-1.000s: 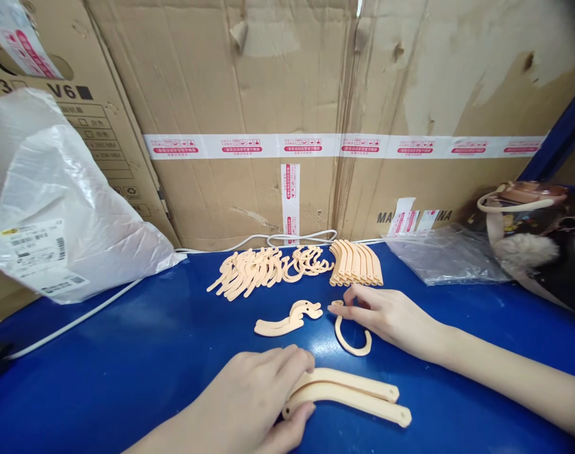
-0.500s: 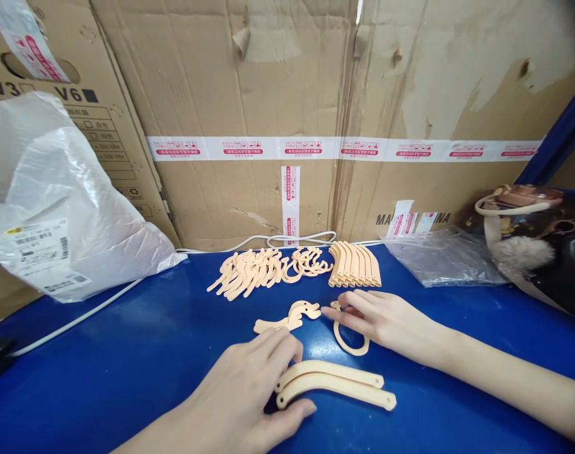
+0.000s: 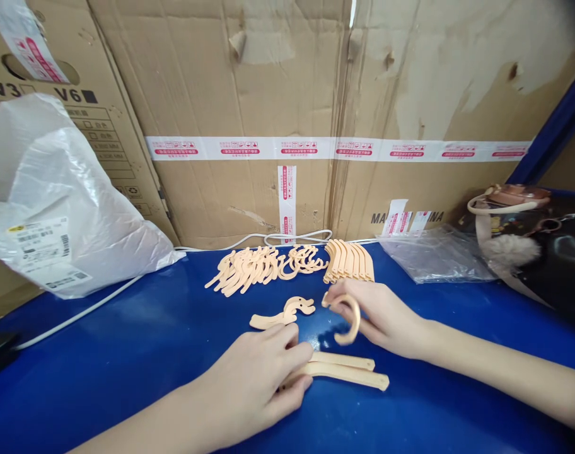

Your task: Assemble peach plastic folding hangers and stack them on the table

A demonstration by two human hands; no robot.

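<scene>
My left hand is closed around the left ends of two curved beige bars, which lie side by side near the front of the blue table and have small holes at their ends. My right hand pinches a beige hook, lifted a little above the table to the right of centre. Just beyond my left fingers lie a small curved piece with holes and a flatter beige strip, touching or overlapping. My left fingers hide part of the strip and the bars' left ends.
Behind the hands are a heap of wavy beige pieces, a cluster of hooks and stacked curved bars. A white plastic bag stands left, a clear bag and black handbag right. Cardboard walls the back.
My right hand has picked the hook up off the table and tilted it. My left fingers have closed further over the two bars, which have shifted slightly away from me.
</scene>
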